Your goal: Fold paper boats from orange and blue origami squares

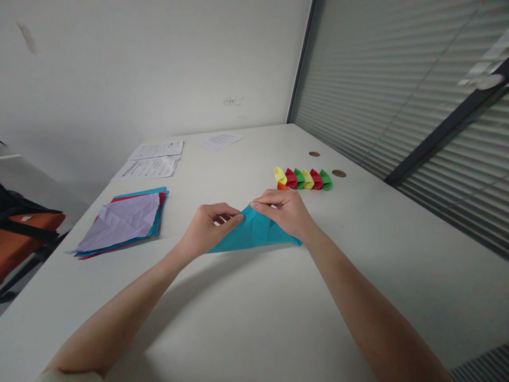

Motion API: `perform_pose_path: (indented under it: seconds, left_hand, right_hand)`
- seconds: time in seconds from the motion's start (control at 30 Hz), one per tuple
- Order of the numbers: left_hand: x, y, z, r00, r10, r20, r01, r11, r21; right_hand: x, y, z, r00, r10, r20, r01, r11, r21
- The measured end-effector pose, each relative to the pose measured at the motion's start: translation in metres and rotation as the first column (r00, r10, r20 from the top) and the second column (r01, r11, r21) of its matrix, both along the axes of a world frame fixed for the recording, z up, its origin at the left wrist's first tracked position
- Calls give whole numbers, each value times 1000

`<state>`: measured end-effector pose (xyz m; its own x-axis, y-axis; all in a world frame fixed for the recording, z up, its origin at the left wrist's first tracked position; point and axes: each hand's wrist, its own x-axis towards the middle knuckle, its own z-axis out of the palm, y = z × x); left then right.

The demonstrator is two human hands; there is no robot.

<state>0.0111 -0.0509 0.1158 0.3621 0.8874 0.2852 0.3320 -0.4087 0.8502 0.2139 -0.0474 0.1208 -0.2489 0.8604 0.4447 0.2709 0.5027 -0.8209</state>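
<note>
A sheet of blue paper (254,233), creased and folded into a rough triangle, is held between my two hands near the middle of the table. My left hand (210,225) pinches its upper left edge between thumb and fingers. At the top corner, my right hand (282,209) grips the paper with thumb and fingertips closed. The blue paper's long edge faces me and its right corner shows under my right wrist. Just beyond my right hand lies a row of small folded paper pieces (308,179) in yellow, red and green, with an orange one partly hidden by the hand.
On the left of the white table (246,318) is a stack of coloured paper with a wrinkled lilac sheet (125,220) on top. Printed sheets (151,166) lie farther back. A wall and window blinds (358,79) border the table; an orange chair (27,233) stands left.
</note>
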Motion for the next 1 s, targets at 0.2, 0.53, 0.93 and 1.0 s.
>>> perform_pose_path:
  seconds: [0.2, 0.53, 0.93, 1.0]
  left_hand:
    - [0, 3, -2, 998, 57, 9, -58, 996, 69]
    - [-21, 39, -21, 789, 434, 434, -419, 898, -136]
    - [-21, 41, -18, 733, 450, 510, -480, 874, -82]
    - [-21, 41, -18, 743, 449, 497, -489, 870, -57]
  right_hand:
    - [-3, -2, 0, 996, 23, 83, -22, 1000, -4]
    - [59, 4, 18, 998, 43, 48, -34, 982, -185]
    - [52, 11, 14, 965, -220, -142, 203, 971, -126]
    - [52, 11, 14, 957, -239, -167, 219, 967, -129]
